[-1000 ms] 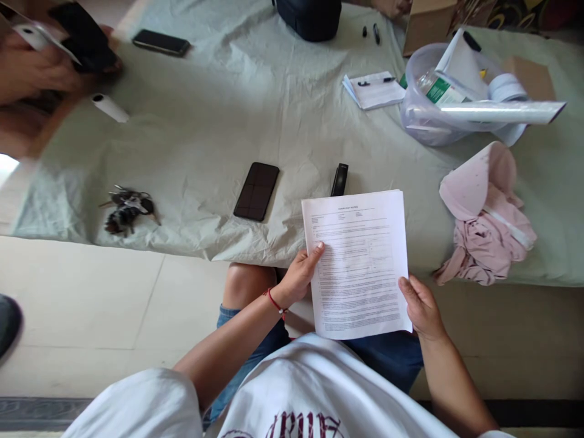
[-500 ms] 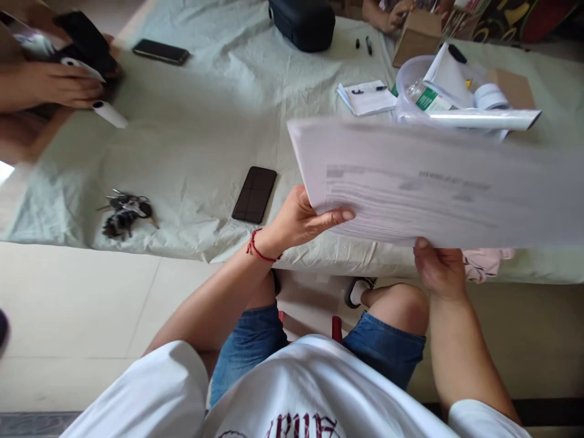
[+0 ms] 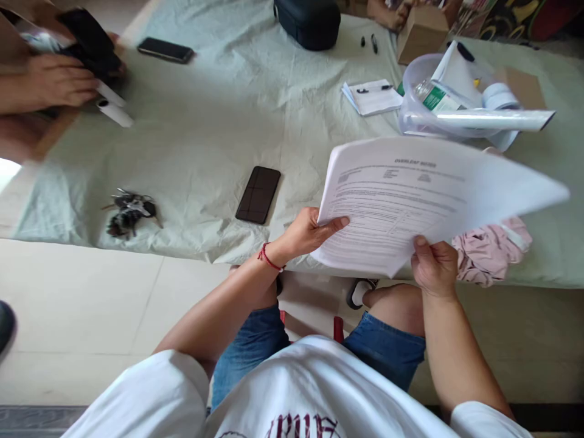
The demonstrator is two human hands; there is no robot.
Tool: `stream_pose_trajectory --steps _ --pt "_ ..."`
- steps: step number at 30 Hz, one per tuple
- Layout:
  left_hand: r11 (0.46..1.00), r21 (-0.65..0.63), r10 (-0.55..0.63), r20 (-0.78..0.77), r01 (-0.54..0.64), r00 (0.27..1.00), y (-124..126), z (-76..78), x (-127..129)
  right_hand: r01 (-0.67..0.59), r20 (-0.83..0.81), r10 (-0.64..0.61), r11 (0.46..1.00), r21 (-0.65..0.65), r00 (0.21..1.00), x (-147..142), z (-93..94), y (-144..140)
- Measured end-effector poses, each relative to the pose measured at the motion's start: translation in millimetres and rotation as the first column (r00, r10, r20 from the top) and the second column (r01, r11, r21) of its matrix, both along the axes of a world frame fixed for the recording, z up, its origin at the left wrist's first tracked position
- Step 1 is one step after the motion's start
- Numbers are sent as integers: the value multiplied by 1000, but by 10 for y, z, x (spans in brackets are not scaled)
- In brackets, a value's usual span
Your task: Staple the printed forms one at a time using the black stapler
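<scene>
Both hands gripped papers [image 3: 410, 201] above table [image 3: 205, 134] edge: left hand [image 3: 306, 234] pinched lower left corner, thumb on top; right hand [image 3: 435, 267] closed on bottom edge, near phone [image 3: 258, 194]

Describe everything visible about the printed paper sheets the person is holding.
The printed paper sheets are a thin stack of white pages, the top one covered in small black text under a heading too small to read surely. They are held tilted above the table's near edge, the far right corner blurred and fanning out. The left hand pinches the near left edge, thumb on top; the right hand grips the bottom edge from below. The stack partly hides a pink cloth lying on the table.
</scene>
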State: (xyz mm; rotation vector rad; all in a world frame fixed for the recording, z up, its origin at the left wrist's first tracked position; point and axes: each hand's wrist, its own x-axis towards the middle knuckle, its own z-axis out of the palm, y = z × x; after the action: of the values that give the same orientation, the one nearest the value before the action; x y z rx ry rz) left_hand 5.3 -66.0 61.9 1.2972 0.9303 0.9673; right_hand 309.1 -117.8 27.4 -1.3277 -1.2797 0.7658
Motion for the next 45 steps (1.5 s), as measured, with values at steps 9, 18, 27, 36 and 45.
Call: stream_pose_trajectory --steps 9,18,27,36,45 --pt "908 -395 213 146 -141 966 -572 -312 222 7 2 -6 956 -292 1000 90 -93 -660" --pt "868 -363 348 -43 -339 936 -862 -604 355 -75 -180 -42 799 -597 983 111 -144 -1079" --pt "844 -462 324 33 -274 945 -1112 -667 448 -75 -262 -151 720 -689 953 123 -205 -1369" --pt "790 -568 351 111 -230 930 -1084 -773 463 -43 -75 -11 738 -674 997 158 -281 -1359" --pt "744 -616 433 149 -259 889 -1007 -619 428 36 149 54 841 -540 987 125 -120 -1323"
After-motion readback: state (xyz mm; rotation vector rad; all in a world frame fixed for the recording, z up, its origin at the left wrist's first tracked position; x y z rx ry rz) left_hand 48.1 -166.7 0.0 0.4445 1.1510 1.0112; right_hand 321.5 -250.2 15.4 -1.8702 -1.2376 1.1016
